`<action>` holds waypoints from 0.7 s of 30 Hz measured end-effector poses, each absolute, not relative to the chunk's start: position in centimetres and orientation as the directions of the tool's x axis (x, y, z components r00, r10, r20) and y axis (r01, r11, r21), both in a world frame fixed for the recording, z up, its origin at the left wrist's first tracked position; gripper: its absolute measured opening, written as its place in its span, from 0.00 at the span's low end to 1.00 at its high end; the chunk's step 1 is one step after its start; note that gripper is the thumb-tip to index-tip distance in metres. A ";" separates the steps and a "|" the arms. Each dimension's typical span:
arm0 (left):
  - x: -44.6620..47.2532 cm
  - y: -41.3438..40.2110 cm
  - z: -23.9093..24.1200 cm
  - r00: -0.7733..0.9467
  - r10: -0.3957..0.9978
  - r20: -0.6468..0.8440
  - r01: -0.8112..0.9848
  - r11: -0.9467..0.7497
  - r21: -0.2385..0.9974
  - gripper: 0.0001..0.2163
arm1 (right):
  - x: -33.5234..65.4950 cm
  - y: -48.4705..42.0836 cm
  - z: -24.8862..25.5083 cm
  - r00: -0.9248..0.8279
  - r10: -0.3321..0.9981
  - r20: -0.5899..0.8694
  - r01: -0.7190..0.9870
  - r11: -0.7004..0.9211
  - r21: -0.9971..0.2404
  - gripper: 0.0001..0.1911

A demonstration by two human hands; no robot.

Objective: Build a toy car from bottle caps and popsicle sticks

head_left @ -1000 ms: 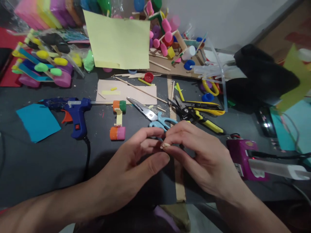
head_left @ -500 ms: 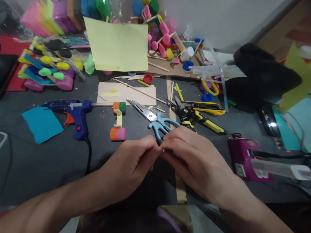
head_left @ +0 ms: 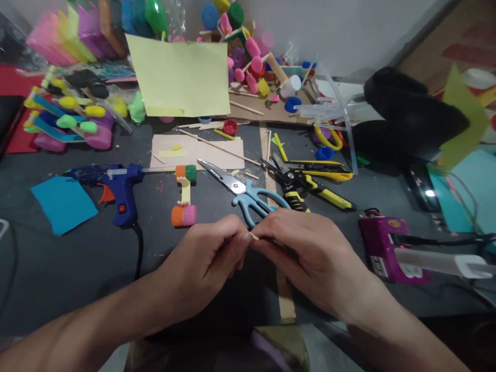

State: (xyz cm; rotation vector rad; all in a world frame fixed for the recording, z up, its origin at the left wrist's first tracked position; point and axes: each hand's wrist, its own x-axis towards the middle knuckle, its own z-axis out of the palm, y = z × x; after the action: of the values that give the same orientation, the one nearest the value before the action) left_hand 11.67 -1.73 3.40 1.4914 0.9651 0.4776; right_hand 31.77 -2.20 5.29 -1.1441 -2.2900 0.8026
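Observation:
Between the fingertips of both hands is a tiny pale piece (head_left: 253,236), of which only a short end shows; it looks like a bit of wooden stick. My left hand (head_left: 217,253) is closed in a pinch on it. Meeting it from the other side, my right hand (head_left: 310,253) is closed too, its fingertips touching the same piece. Just beyond the fingers lie scissors (head_left: 236,188) with light blue handles. Left of them, a small assembly (head_left: 186,192) has a yellow strip joining orange-and-green and orange-and-pink cylinders.
A blue glue gun (head_left: 123,194) lies at left beside a blue paper piece (head_left: 64,204). Black-and-yellow pliers (head_left: 296,181) and a yellow cutter (head_left: 333,173) lie right of the scissors. A purple power box (head_left: 383,248) stands at right. Yellow paper (head_left: 180,77) leans behind.
More of the pale piece's end shows between my fingertips. Both hands stay together in nearly the same pose, while the whole view has shifted slightly.

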 end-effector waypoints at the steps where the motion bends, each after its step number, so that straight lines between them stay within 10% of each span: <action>1: 11.7 -1.7 3.5 0.572 0.778 -0.261 0.296 0.101 0.950 0.18 | 31.8 -2.2 5.3 -0.554 0.821 0.139 0.561 0.492 -0.666 0.08; 21: 11.4 -2.0 3.5 0.536 0.828 -0.164 0.036 0.172 0.984 0.16 | 31.9 -1.7 6.4 -0.453 0.880 0.143 0.508 0.386 -0.770 0.08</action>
State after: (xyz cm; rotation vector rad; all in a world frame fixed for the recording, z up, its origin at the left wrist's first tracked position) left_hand 11.37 -1.98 3.47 1.2881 0.8549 0.6718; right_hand 31.94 -1.71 6.40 -1.1869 -2.1044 0.8939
